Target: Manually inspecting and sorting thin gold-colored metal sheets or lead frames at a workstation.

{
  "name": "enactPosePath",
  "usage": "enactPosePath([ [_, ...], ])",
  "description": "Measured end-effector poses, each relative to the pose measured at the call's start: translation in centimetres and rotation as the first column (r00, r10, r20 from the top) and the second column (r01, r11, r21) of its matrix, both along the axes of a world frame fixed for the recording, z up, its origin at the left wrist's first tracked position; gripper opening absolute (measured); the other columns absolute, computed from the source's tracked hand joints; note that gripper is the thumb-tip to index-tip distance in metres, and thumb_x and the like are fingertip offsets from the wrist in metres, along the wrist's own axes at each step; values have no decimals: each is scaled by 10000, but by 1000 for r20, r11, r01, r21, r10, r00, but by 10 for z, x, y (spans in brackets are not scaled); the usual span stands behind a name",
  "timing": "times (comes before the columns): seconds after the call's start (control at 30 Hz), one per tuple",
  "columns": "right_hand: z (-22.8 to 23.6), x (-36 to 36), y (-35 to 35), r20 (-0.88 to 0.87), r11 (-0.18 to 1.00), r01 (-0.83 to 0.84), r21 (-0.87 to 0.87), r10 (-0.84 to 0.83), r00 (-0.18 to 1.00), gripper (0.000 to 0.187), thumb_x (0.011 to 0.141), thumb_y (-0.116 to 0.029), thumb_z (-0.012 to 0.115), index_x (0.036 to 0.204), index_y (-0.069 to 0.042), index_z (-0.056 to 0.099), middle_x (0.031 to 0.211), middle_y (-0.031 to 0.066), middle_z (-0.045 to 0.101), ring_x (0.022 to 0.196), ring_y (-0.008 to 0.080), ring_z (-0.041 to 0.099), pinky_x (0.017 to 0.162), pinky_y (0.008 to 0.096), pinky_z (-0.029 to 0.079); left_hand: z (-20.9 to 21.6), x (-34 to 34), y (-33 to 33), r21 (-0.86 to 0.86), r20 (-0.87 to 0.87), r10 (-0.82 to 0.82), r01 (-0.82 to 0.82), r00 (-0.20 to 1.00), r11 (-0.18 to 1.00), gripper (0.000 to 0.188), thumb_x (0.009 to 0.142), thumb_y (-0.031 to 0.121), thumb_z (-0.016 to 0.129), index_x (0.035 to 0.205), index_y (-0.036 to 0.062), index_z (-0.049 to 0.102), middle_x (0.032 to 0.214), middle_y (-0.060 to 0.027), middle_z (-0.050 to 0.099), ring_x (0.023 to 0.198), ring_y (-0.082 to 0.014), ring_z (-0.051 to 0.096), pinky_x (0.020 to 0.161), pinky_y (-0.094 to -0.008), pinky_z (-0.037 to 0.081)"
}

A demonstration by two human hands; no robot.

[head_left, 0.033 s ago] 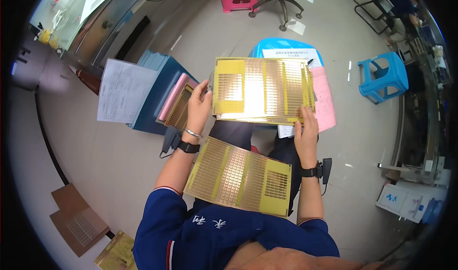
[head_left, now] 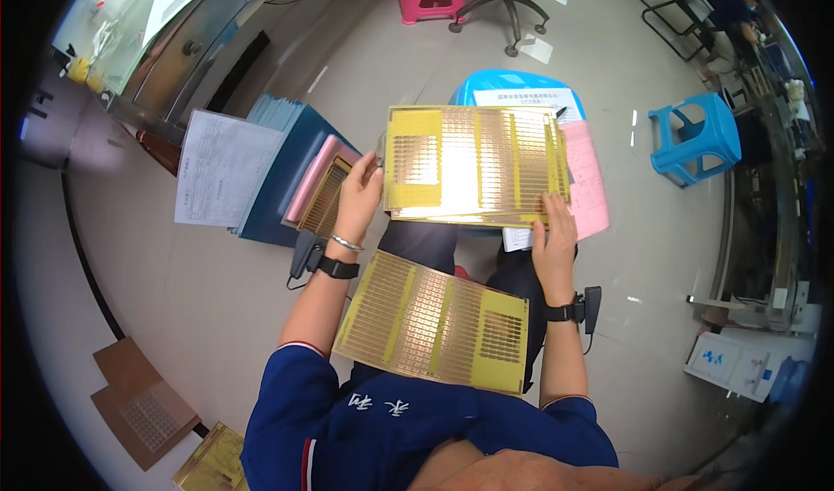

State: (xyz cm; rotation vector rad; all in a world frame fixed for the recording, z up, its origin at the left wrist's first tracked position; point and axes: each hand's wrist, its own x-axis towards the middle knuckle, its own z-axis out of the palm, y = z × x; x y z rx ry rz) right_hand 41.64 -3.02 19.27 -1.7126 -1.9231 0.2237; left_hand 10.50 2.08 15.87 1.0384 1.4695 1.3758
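Observation:
A yellow and copper-coloured printed circuit board panel [head_left: 499,161] lies in front of me, with light glaring off its middle. Another panel edge shows beneath it, slightly skewed. At the left edge, my left hand [head_left: 354,203] is closed on the panel, its thumb near the rim; part of its fingers is hidden. The fingers of my right hand [head_left: 557,239] are stretched out and rest on the lower right corner. Across my lap lies a similar circuit board panel [head_left: 434,322], tilted, touched by neither hand.
A blue stool [head_left: 504,80] with papers is partly under the panels; pink sheets [head_left: 589,178] jut out right. To the left are blue folders [head_left: 291,174], a printed sheet [head_left: 228,168] and another board [head_left: 326,200]. A second blue stool [head_left: 695,142] stands right, a pink stool [head_left: 432,0] ahead.

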Motion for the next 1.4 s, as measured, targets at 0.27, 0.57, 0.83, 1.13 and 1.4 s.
enactPosePath([
  [0.27, 2, -3, -2, 80, 1000, 19, -18, -17, 997, 398, 872, -91, 487, 1267, -47, 465, 1312, 154, 461, 1251, 301, 390, 1060, 452, 232, 31, 3, -8, -91, -201, -260, 246, 945, 965, 377, 928, 108, 459, 1269, -51, 451, 1174, -127, 577, 1029, -163, 566, 846, -269, 445],
  [0.57, 18, 18, 5, -605, 995, 96, -17, -87, 792, 379, 931, -112, 450, 1286, 19, 433, 1226, 157, 524, 1096, 240, 528, 904, 310, 425, 55, 3, -16, 103, 613, -325, 334, 721, 937, 365, 915, 126, 524, 1251, -2, 463, 1113, -66, 590, 999, -101, 569, 798, -208, 475],
  [0.83, 42, 31, -25, -948, 985, -66, -162, -136, 288, 382, 947, -140, 464, 1267, 64, 427, 1149, 114, 572, 1018, 138, 556, 867, 247, 445, 48, -4, -34, 105, 711, -361, 417, 603, 903, 370, 918, 76, 489, 1271, -15, 423, 1186, -111, 552, 1060, -148, 561, 883, -248, 484],
  [1.13, 50, 22, -37, -950, 993, -77, -86, -59, 307, 383, 935, -146, 497, 1245, 73, 445, 1160, 124, 569, 1021, 147, 558, 882, 256, 438, 40, -11, -42, 69, 719, -320, 395, 616, 916, 337, 926, 70, 463, 1252, -8, 434, 1158, -110, 570, 1050, -151, 569, 868, -250, 496],
  [1.4, 42, 25, -38, -926, 999, -1, 32, 31, 377, 261, 925, -99, 501, 1139, 50, 499, 1138, 105, 567, 1031, 157, 539, 931, 300, 403, 41, -14, -44, 139, 230, -310, 284, 923, 949, 137, 912, 114, 532, 1012, 34, 583, 1040, -35, 604, 934, -93, 558, 824, -255, 456],
])
